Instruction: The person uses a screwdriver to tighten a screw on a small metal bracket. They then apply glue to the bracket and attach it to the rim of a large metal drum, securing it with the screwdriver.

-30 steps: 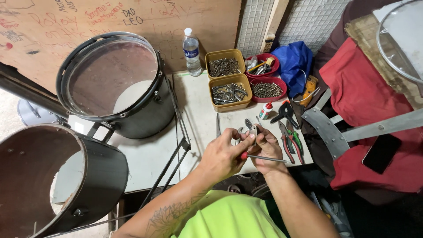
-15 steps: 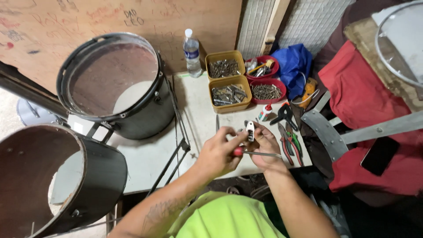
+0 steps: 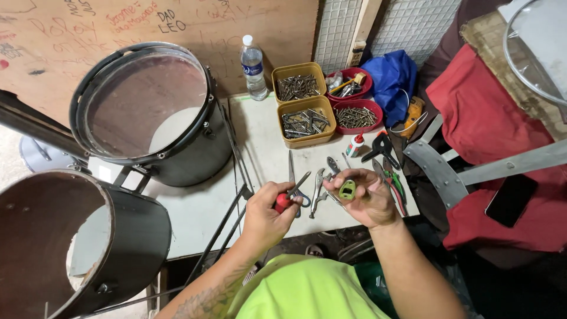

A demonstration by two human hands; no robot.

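My left hand point(image 3: 269, 212) grips a screwdriver point(image 3: 290, 195) by its red handle, the metal shaft pointing up and right toward my other hand. My right hand point(image 3: 365, 201) holds a small olive-green metal drum lug point(image 3: 347, 189) between thumb and fingers, just above the front edge of the white table point(image 3: 266, 153). The screwdriver's tip sits a little left of the lug. Pliers point(image 3: 319, 183) and scissors point(image 3: 292, 168) lie on the table under and behind my hands.
Two black drum shells stand at left, one upright point(image 3: 147, 112), one on its side point(image 3: 77, 236). Yellow tubs point(image 3: 304, 121) and red bowls point(image 3: 357, 112) of screws, a water bottle point(image 3: 253, 66), a glue bottle point(image 3: 355, 145), more pliers point(image 3: 387, 171), blue cloth and red fabric lie around.
My hands have shifted apart slightly. The right hand has turned the lug so its green face shows, and the left hand has drawn the screwdriver back to the left.
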